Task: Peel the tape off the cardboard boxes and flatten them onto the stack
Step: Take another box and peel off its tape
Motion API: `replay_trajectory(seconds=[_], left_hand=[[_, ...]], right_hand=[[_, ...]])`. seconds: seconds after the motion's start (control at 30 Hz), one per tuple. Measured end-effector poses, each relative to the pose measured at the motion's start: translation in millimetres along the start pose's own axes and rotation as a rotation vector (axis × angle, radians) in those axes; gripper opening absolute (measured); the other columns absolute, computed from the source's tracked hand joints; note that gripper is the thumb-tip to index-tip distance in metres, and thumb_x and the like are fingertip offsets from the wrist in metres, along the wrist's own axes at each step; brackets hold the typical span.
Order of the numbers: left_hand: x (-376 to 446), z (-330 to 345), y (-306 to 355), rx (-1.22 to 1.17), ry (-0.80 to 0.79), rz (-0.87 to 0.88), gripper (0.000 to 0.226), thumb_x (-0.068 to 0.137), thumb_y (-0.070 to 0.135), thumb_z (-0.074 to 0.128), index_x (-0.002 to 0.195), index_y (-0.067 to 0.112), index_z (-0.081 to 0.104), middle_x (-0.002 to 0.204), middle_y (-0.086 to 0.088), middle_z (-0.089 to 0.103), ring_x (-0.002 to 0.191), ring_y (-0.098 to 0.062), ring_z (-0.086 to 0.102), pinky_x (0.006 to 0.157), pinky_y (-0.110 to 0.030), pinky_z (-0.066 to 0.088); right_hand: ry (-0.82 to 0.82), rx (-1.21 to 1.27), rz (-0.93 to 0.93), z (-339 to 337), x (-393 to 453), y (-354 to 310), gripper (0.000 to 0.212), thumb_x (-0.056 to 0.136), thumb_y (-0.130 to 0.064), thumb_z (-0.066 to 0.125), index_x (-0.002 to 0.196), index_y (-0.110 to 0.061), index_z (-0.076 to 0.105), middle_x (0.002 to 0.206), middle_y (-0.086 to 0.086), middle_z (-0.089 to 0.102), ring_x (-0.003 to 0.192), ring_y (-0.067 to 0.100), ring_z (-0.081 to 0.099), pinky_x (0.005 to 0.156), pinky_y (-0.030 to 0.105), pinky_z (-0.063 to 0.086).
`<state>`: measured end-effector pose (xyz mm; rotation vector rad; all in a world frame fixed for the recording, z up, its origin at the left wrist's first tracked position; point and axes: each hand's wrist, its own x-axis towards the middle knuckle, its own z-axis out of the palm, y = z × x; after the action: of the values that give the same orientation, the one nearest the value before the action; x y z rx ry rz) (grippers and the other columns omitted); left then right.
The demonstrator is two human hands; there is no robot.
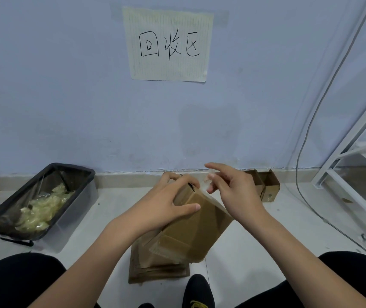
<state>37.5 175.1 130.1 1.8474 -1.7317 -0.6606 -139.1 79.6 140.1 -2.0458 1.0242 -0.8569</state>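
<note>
A brown cardboard box is held tilted in front of me, above a stack of flattened cardboard on the floor. My left hand grips the box's upper left corner, thumb lying across its face. My right hand is at the box's top edge, with thumb and fingers pinching a strip of clear tape that lifts off the box. More clear tape covers the box's lower left corner. Two small cardboard boxes stand by the wall behind my right hand, partly hidden.
A bin lined with a black bag sits on the floor at the left and holds crumpled yellowish tape. A white metal frame and a cable stand at the right. My knees and a black shoe fill the bottom.
</note>
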Motion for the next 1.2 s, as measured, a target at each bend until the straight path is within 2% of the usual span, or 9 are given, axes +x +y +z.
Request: replay_trajectory(seconds=[0.13,0.27,0.37,0.47,0.57,0.7,0.83,1.03,1.2], left_hand=[[1.5,-1.2,-3.3,0.056,0.015,-0.012,0.039,0.087,0.062,0.064,0.121,0.06,0.045,0.133,0.014,0.032,0.112,-0.008,0.051,0.089,-0.027,0.043],[1.0,-2.4,-6.1,0.076,0.013,-0.024,0.039,0.086,0.063,0.064,0.12,0.06,0.044,0.132,0.014,0.032,0.109,-0.008,0.053,0.09,-0.029,0.047],[0.9,-2.4,-7.7,0.102,0.02,-0.03,0.038,0.086,0.062,0.064,0.119,0.059,0.044,0.132,0.013,0.032,0.109,-0.011,0.055,0.093,-0.032,0.049],[2.0,-2.9,-7.6,0.117,0.02,-0.038,0.039,0.087,0.061,0.065,0.12,0.058,0.044,0.133,0.013,0.031,0.111,-0.013,0.054,0.093,-0.032,0.049],[2.0,-2.8,-7.2,0.122,0.002,-0.024,0.039,0.087,0.06,0.066,0.12,0.057,0.045,0.133,0.013,0.031,0.113,-0.012,0.051,0.09,-0.031,0.048],[2.8,-2.6,-5.6,0.121,-0.013,-0.006,0.039,0.086,0.059,0.067,0.119,0.057,0.046,0.131,0.015,0.031,0.111,-0.01,0.05,0.082,-0.027,0.044],[3.0,-3.7,-5.8,0.125,-0.006,-0.009,0.04,0.084,0.06,0.067,0.118,0.057,0.046,0.131,0.016,0.032,0.107,-0.007,0.053,0.09,-0.031,0.05],[2.2,-2.8,-7.6,0.13,-0.014,-0.008,0.04,0.083,0.058,0.07,0.116,0.055,0.049,0.128,0.016,0.033,0.109,-0.008,0.05,0.084,-0.029,0.046],[1.4,-2.5,-10.7,0.141,-0.05,0.004,0.041,0.081,0.054,0.073,0.116,0.051,0.052,0.127,0.016,0.034,0.112,-0.009,0.05,0.095,-0.033,0.047]], right_hand=[[-0.029,-0.096,-0.029,1.7,-0.3,-2.1,0.01,0.103,-0.015,0.05,0.105,-0.019,0.059,0.072,-0.005,0.069,0.063,-0.003,0.058,0.058,0.005,0.038],[-0.086,-0.171,-0.014,0.6,1.5,-2.5,0.027,0.103,-0.026,0.052,0.087,-0.011,0.068,0.072,-0.001,0.067,0.069,0.003,0.058,0.062,0.011,0.04],[-0.164,-0.202,-0.004,3.8,0.2,-1.7,0.04,0.102,-0.033,0.05,0.082,-0.002,0.067,0.076,0.012,0.066,0.075,0.02,0.06,0.072,0.029,0.044],[-0.232,-0.176,0.016,5.8,-2.7,-2.0,0.039,0.098,-0.041,0.055,0.075,-0.013,0.067,0.071,-0.001,0.065,0.069,0.012,0.057,0.067,0.03,0.045],[-0.196,-0.122,0.06,4.2,-0.8,-1.8,0.015,0.088,-0.042,0.071,0.077,-0.031,0.074,0.078,-0.007,0.071,0.072,0.004,0.06,0.064,0.019,0.045],[-0.145,-0.029,0.142,-1.4,2.3,3.3,0.003,0.087,-0.026,0.075,0.084,-0.026,0.076,0.077,-0.006,0.073,0.072,0.007,0.066,0.069,0.022,0.052],[-0.202,0.07,0.171,0.3,-0.6,1.4,0.037,0.092,-0.011,0.063,0.12,-0.034,0.066,0.081,-0.004,0.076,0.075,0.007,0.071,0.085,0.022,0.053],[-0.295,-0.125,0.141,0.0,0.7,0.2,0.018,0.097,-0.019,0.057,0.098,-0.023,0.074,0.082,-0.007,0.075,0.082,0.004,0.07,0.085,0.03,0.056],[-0.495,-0.111,0.168,-8.3,1.6,4.4,0.019,0.096,-0.021,0.063,0.108,-0.024,0.077,0.122,-0.015,0.067,0.095,0.0,0.07,0.096,0.036,0.055]])
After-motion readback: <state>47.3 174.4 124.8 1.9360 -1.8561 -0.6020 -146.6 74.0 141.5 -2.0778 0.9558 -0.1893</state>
